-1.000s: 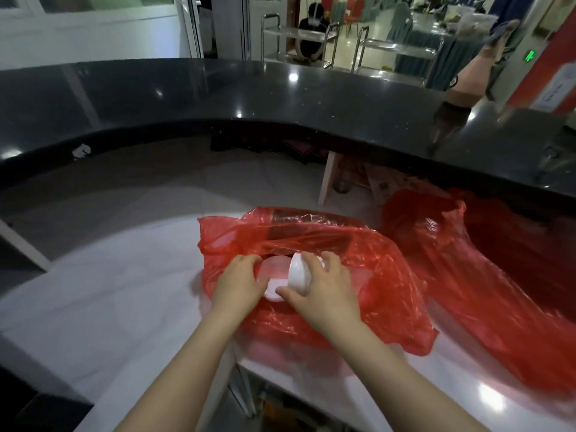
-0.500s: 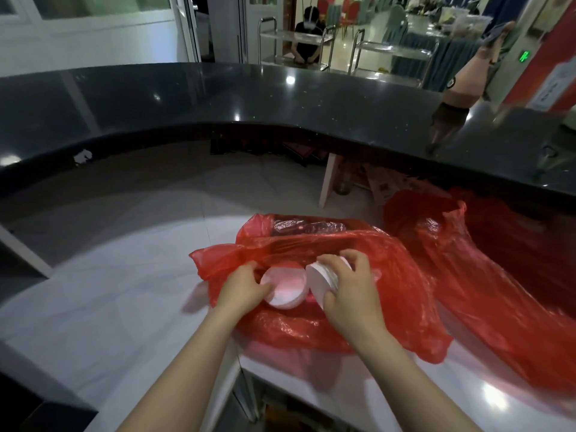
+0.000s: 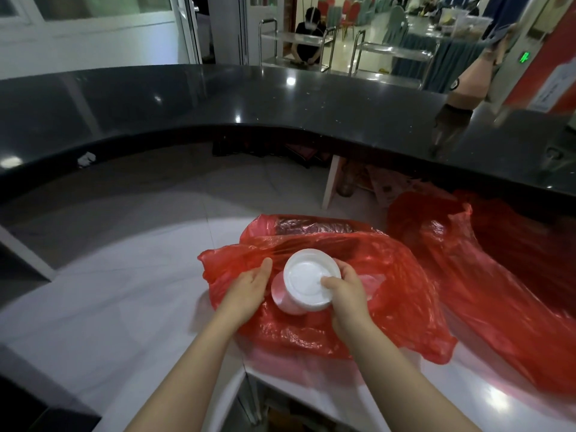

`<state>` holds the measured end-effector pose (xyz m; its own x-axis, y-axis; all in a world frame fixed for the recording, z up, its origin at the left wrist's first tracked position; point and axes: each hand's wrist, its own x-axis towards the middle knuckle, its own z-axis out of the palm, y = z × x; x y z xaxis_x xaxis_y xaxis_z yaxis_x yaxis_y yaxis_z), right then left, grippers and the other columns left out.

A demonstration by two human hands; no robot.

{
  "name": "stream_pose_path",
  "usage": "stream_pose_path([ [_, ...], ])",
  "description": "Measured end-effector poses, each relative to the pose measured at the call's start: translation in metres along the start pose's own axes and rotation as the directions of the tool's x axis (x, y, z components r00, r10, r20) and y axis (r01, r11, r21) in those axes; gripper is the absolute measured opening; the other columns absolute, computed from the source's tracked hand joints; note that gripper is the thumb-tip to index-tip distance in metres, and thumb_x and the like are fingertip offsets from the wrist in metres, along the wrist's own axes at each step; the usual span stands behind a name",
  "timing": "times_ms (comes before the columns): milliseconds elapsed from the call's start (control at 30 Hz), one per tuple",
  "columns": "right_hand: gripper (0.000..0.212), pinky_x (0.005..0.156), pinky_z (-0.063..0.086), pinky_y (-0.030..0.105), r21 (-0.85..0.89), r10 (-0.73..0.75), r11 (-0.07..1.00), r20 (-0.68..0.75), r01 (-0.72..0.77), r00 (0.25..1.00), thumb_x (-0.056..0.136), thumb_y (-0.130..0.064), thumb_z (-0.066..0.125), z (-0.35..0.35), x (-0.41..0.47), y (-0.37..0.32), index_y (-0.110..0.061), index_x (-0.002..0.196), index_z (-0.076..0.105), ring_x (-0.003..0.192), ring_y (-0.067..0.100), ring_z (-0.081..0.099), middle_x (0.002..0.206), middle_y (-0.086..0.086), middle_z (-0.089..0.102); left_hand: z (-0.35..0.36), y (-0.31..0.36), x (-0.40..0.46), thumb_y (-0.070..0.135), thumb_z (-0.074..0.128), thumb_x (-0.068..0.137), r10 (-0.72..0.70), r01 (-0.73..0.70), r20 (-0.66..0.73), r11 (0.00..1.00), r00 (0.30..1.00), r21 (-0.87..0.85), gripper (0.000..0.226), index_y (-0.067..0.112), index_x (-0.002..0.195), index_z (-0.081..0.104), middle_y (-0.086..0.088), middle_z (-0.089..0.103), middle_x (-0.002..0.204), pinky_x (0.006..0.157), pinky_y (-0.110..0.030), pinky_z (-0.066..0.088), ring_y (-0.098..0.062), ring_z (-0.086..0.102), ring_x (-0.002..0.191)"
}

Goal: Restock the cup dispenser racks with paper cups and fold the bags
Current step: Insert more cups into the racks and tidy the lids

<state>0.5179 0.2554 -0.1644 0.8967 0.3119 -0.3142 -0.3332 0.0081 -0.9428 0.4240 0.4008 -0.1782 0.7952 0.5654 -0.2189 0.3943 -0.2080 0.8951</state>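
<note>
Your right hand grips a stack of white cups, thumb laid across the round end that faces you and fingers curled round its far side. Your left hand lies just left of the stack with fingers straight and together, resting on the red bag; you cannot tell whether it touches the stack or holds any plastic.

Around the grip, the bag is the nearest thing in the way: its film rises behind the stack, spreads under both hands and bunches to the right of your right wrist. A second pale cup end shows below and left of the held stack, touching it, lying in the bag's mouth. More pale shapes show through the film to the right of your right hand, too blurred to name.

Beyond the bag, further right of the grip, a second red bag lies slack and open along the white counter; what it holds is not clear. Both bags rest on that counter, whose edge runs below your forearms.

Well behind the grip a dark curved countertop stands higher than the white surface. Past it are metal trolleys and a seated person. Another person's arm rests on the dark top at far right.
</note>
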Motion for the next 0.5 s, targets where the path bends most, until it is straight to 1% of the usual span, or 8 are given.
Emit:
stream_pose_path([
  [67,0.036,0.068,0.048,0.028,-0.06,0.007,0.998,-0.029,-0.008,1.0,0.082,0.008,0.048,0.006,0.005,0.006,-0.024,0.096,0.057,0.089,0.02,0.06,0.098,0.003,0.064,0.002,0.003,-0.002,0.085,0.022,0.07,0.003,-0.005,0.053,1.0,0.999,0.028,0.089,0.01,0.089,0.065,-0.009,0.071,0.092,0.088,-0.049,0.05,-0.028,0.066,0.091],
  [133,0.03,0.07,0.049,0.028,-0.17,0.013,0.985,-0.032,-0.018,0.999,0.088,0.0,0.046,0.01,0.008,0.012,-0.023,0.101,0.058,0.09,0.018,0.061,0.101,0.003,0.064,0.005,0.003,0.001,0.086,0.02,0.065,-0.013,0.004,0.105,0.996,0.994,0.086,0.095,0.006,0.088,0.066,-0.008,0.071,0.089,0.086,-0.043,0.051,-0.026,0.065,0.088],
  [200,0.028,0.082,0.05,0.033,-0.308,-0.014,0.951,-0.03,0.004,0.999,0.092,-0.006,0.044,0.012,0.008,0.018,-0.019,0.113,0.058,0.098,0.022,0.06,0.108,0.004,0.064,0.008,0.004,0.0,0.085,0.022,0.066,-0.025,0.005,0.135,0.99,0.991,0.144,0.084,0.013,0.074,0.064,0.005,0.067,0.072,0.07,-0.028,0.048,-0.013,0.06,0.069],
  [267,0.031,0.092,0.046,0.036,-0.459,-0.084,0.886,-0.017,0.067,0.996,0.094,-0.011,0.043,0.013,0.007,0.021,-0.016,0.122,0.056,0.107,0.025,0.058,0.115,0.006,0.063,0.011,0.004,-0.001,0.078,0.035,0.076,-0.01,-0.019,0.145,0.981,0.989,0.196,0.061,0.023,0.068,0.061,0.017,0.06,0.063,0.055,-0.018,0.037,0.001,0.052,0.059],
  [333,0.033,0.091,0.043,0.034,-0.599,-0.126,0.793,0.011,0.107,0.992,0.096,-0.018,0.041,0.014,0.007,0.02,-0.013,0.127,0.051,0.11,0.027,0.055,0.12,0.009,0.06,0.013,0.003,-0.001,0.055,0.053,0.087,0.016,-0.052,0.15,0.97,0.989,0.239,0.024,0.033,0.078,0.06,0.023,0.06,0.072,0.054,-0.016,0.037,0.005,0.056,0.067],
  [400,0.037,0.087,0.04,0.033,-0.703,-0.064,0.709,0.015,0.056,0.998,0.096,-0.024,0.04,0.014,0.009,0.016,-0.007,0.128,0.047,0.114,0.032,0.053,0.123,0.014,0.058,0.013,0.004,-0.001,0.038,0.06,0.086,0.017,-0.055,0.151,0.967,0.988,0.248,0.002,0.036,0.086,0.061,0.022,0.061,0.08,0.055,-0.018,0.039,0.003,0.058,0.072],
  [467,0.04,0.08,0.038,0.029,-0.738,0.03,0.674,0.02,-0.006,0.999,0.094,-0.024,0.044,0.011,0.01,0.009,-0.003,0.128,0.047,0.111,0.032,0.054,0.123,0.015,0.058,0.011,0.005,-0.001,0.028,0.064,0.083,0.018,-0.052,0.164,0.977,0.986,0.205,0.011,0.035,0.092,0.062,0.019,0.063,0.087,0.06,-0.018,0.042,0.003,0.058,0.077],
  [500,0.04,0.076,0.039,0.028,-0.715,0.075,0.698,0.031,-0.03,0.997,0.092,-0.021,0.046,0.01,0.009,0.006,-0.004,0.128,0.048,0.106,0.03,0.056,0.12,0.014,0.059,0.011,0.006,-0.002,0.024,0.066,0.081,0.019,-0.05,0.176,0.983,0.984,0.175,0.019,0.033,0.097,0.063,0.016,0.064,0.092,0.063,-0.016,0.043,0.002,0.059,0.081],
])
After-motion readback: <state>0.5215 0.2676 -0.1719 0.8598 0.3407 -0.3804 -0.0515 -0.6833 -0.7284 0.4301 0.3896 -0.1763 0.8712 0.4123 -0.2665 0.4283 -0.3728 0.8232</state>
